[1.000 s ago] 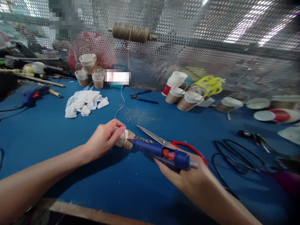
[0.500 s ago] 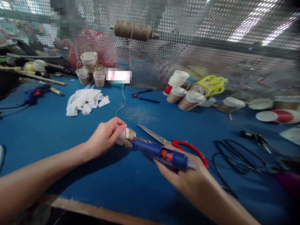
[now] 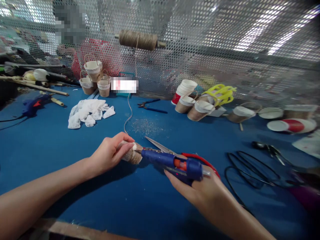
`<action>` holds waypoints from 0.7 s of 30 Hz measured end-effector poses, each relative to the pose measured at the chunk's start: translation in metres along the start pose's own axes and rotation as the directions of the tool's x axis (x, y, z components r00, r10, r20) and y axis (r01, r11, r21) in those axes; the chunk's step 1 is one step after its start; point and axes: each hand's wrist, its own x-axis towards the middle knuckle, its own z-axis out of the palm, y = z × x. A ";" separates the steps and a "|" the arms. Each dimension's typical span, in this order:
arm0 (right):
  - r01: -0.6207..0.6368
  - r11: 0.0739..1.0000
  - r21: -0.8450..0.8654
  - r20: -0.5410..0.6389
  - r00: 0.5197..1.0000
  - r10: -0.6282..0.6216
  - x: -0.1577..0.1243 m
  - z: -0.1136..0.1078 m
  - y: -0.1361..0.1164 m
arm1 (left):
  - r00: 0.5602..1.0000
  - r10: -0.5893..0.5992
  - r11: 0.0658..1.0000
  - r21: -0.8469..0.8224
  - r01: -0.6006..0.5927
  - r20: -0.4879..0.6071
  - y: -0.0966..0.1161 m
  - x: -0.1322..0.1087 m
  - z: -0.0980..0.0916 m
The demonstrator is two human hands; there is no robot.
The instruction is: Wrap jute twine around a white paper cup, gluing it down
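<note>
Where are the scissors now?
In the head view, just right of centre, the scissors lie on the table beyond the glue gun in the right hand, tips near the pale crumbs.

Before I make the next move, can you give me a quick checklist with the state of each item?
1. Cup steadied: ok, left hand has hold of it.
2. Glue gun in grip: ok, held in the right hand.
3. Nozzle touching the cup: cannot tell; its tip is at the cup, but contact is too small to make out.
4. Scissors clear of the right hand: cannot tell; gun and hand partly hide them.
5. Twine slack: ok, it curves loosely behind the left hand.
6. Pliers away from both hands: ok, they lie farther back.
</note>
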 end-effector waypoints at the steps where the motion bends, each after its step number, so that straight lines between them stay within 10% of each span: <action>1: -0.011 1.000 0.003 -0.003 1.000 0.011 0.001 0.000 0.000 | 1.000 0.014 1.000 0.002 -0.014 0.008 0.000 0.000 0.000; 21: -0.142 0.986 0.086 0.138 0.982 0.130 0.012 -0.009 -0.012 | 0.994 0.109 0.994 0.027 -0.110 0.029 -0.005 -0.003 0.000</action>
